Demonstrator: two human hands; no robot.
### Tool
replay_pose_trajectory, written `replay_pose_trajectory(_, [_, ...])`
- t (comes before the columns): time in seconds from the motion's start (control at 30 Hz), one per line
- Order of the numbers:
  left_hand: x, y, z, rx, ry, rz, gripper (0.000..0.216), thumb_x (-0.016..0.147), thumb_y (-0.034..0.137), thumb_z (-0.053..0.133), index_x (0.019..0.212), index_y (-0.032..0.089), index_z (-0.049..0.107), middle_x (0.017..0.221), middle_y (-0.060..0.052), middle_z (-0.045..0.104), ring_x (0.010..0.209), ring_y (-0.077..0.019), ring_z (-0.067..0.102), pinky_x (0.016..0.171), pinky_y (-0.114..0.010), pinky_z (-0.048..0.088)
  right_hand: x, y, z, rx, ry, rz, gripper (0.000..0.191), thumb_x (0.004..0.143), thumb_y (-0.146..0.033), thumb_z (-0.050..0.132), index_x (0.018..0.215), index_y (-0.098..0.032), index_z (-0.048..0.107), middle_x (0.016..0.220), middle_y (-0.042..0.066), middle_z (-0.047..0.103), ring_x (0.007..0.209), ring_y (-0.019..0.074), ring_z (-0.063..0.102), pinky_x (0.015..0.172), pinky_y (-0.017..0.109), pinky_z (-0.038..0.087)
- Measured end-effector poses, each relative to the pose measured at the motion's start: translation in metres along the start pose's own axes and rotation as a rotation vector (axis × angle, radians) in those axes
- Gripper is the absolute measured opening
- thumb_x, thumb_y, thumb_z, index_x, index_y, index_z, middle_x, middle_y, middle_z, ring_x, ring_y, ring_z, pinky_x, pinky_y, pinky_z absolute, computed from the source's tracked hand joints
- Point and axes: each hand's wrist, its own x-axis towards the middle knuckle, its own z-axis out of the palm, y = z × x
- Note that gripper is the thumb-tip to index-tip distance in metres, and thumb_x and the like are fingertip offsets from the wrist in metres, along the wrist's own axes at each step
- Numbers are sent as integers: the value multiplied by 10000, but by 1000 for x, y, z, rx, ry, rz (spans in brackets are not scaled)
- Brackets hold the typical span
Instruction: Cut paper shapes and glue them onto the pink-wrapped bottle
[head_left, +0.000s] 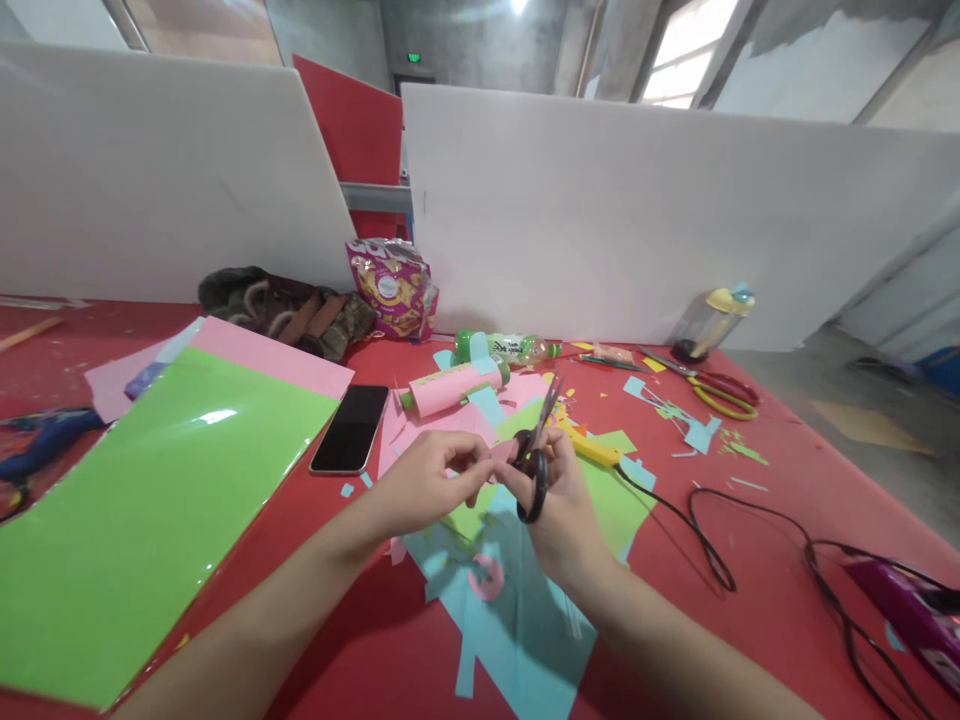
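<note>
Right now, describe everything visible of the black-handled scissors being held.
The black-handled scissors sit in the right hand, with fingers through the dark loop handles, which look like plastic. The thin metal blades point up and away, tips near, and appear slightly parted. They are held above the red table, over paper scraps. The left hand holds a small pink paper piece against the blades near the pivot.

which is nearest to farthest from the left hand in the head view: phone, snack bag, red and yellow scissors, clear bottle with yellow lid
From the left hand:
1. Phone, just to its left on the table.
2. Snack bag, farther back by the white board.
3. Red and yellow scissors, far to the right.
4. Clear bottle with yellow lid, right rear against the board.
</note>
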Motion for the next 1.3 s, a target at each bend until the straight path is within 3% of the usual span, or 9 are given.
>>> replay_pose_trajectory(0.33, [1,-3,-5,-20,-1,-63,238,762,258,427,549,154,413,491,35,470,485,-74,434,487,-185,338,-28,29,-36,-29,-262,161,372,640,-457,629,739,-223,357,694,-46,430,563,84,438,512,221,369])
replay_pose_trajectory(0.53, [0,-1,-5,-11,-55,-89,224,753,239,429,548,149,414,487,40,452,480,-69,431,477,-177,336,-37,34,-39,42,-417,244,379,661,-468,608,769,-235,329,738,-31,406,542,83,438,487,231,372])
replay_pose_trajectory(1.3, [0,-4,5,48,-145,-35,232,771,242,401,561,149,435,515,34,467,513,-76,453,515,-178,354,-37,33,-40,0,-400,215,379,675,-483,584,745,-227,314,648,-46,410,500,79,402,473,222,316])
